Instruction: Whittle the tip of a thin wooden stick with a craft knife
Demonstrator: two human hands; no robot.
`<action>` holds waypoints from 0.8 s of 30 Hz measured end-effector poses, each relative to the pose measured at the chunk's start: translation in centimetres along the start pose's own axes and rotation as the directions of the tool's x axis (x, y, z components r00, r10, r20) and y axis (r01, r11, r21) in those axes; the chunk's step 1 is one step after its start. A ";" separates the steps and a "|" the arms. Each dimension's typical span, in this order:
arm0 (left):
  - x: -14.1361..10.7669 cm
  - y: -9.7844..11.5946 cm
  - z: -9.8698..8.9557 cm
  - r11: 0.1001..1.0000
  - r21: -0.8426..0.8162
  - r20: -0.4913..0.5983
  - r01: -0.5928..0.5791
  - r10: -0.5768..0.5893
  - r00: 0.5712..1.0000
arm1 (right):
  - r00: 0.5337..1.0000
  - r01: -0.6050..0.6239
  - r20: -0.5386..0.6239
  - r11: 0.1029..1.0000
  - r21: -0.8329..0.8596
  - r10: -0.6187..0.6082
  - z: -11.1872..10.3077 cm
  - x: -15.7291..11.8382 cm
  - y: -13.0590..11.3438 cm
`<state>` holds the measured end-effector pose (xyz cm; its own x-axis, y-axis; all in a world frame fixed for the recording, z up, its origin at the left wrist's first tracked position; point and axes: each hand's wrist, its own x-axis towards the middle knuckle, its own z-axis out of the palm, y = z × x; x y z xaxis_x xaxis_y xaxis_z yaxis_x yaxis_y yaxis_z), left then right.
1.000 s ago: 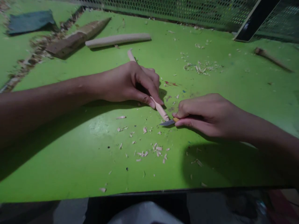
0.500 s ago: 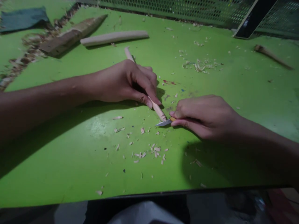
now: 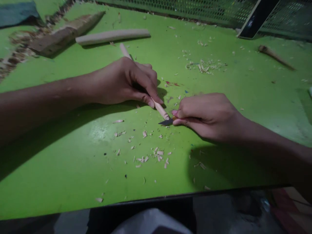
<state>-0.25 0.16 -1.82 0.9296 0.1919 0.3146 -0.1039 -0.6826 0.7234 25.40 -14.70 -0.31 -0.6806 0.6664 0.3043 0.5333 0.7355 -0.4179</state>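
A thin pale wooden stick [image 3: 161, 110] slants across the green table [image 3: 73, 169], gripped by my left hand [image 3: 131, 81] between thumb and fingers. Its far end shows beyond my knuckles, while the near end has notches cut round it. My right hand [image 3: 207, 117] is closed round the short yellow handle of a carving knife [image 3: 166, 122], most of that handle hidden in the fingers. The blade lies right at the stick's notched tip and points left; whether it touches the wood I cannot tell. Small wood chips [image 3: 159, 153] are scattered just in front.
A thicker pale wooden rod [image 3: 113, 36] and a rough wedge of wood [image 3: 65, 35] lie at the back left, beside heaped shavings [image 3: 18, 60] and a dark cloth [image 3: 18, 13]. A brown twig [image 3: 275, 57] rests at the right. A perforated green panel [image 3: 175, 12] borders the back.
The whole view has shifted slightly, so everything appears a little further left and up. The knife blade has tilted and looks darker, still at the stick's tip. Both grips are the same.
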 end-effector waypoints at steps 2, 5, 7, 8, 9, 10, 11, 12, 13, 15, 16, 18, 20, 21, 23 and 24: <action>0.0 0.0 0.0 0.999 -0.011 -0.002 0.035 -0.035 0.999 | 1.000 -0.017 0.013 1.000 -0.012 0.017 0.0 0.1 0.0; 0.0 0.1 -0.1 0.995 -0.037 -0.003 0.097 -0.097 0.995 | 1.000 -0.004 0.003 1.000 -0.013 0.004 0.2 0.1 0.1; 0.0 0.0 -0.1 0.994 -0.047 -0.003 0.099 -0.100 0.995 | 1.000 0.003 0.000 1.000 -0.017 -0.003 0.3 0.1 0.0; 0.0 -0.1 -0.1 0.995 -0.045 0.002 0.089 -0.089 0.996 | 1.000 0.007 0.001 1.000 -0.026 -0.007 0.2 0.2 0.0; 0.0 -0.2 -0.1 0.997 -0.043 0.010 0.071 -0.071 0.997 | 1.000 0.011 0.007 0.999 -0.044 -0.010 0.1 0.2 -0.1; 0.0 -0.3 -0.2 0.998 -0.041 0.018 0.052 -0.051 0.999 | 1.000 0.016 0.014 0.997 -0.073 -0.015 0.0 0.3 -0.2; 0.0 -0.4 -0.2 0.998 -0.042 0.025 0.037 -0.036 0.999 | 0.999 0.027 0.022 0.993 -0.113 -0.025 -0.2 0.4 -0.3; 0.0 -0.4 -0.2 0.999 -0.046 0.025 0.027 -0.026 0.999 | 0.999 0.041 0.019 0.987 -0.154 -0.038 -0.3 0.5 -0.3; 0.0 -0.5 -0.2 0.998 -0.053 0.022 0.022 -0.021 1.000 | 0.999 0.050 0.011 0.981 -0.186 -0.049 -0.4 0.6 -0.4; 0.1 -0.5 -0.2 0.997 -0.071 0.013 0.022 -0.021 1.000 | 0.999 0.042 -0.014 0.983 -0.180 -0.046 -0.5 0.8 -0.3; 0.1 -0.5 -0.2 0.996 -0.079 0.009 0.028 -0.028 1.000 | 0.999 0.026 -0.028 0.990 -0.142 -0.030 -0.5 0.8 -0.1; 0.1 -0.5 -0.2 0.995 -0.089 0.015 0.042 -0.041 0.999 | 0.998 -0.025 -0.057 0.999 -0.036 0.023 -0.3 0.7 0.3; 0.2 -0.4 -0.2 0.994 -0.087 0.027 0.058 -0.056 0.998 | 0.994 -0.046 -0.102 0.998 0.048 0.051 -0.2 0.4 0.6; 0.3 -0.4 -0.2 0.995 -0.083 0.030 0.060 -0.058 0.998 | 0.991 -0.049 -0.117 0.996 0.072 0.057 -0.2 0.2 0.7; 0.3 -0.3 -0.3 0.996 -0.074 0.027 0.050 -0.048 0.998 | 0.994 -0.034 -0.104 0.995 0.097 0.044 -0.3 0.0 0.8; 0.4 -0.3 -0.3 0.997 -0.071 0.022 0.039 -0.038 0.999 | 0.997 -0.028 -0.070 0.995 0.098 0.035 -0.4 -0.1 0.8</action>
<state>0.03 0.61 -1.76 0.9403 0.2024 0.2736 -0.0919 -0.6230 0.7768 26.13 -14.15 -0.36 -0.6246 0.6990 0.3482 0.5004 0.7006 -0.5087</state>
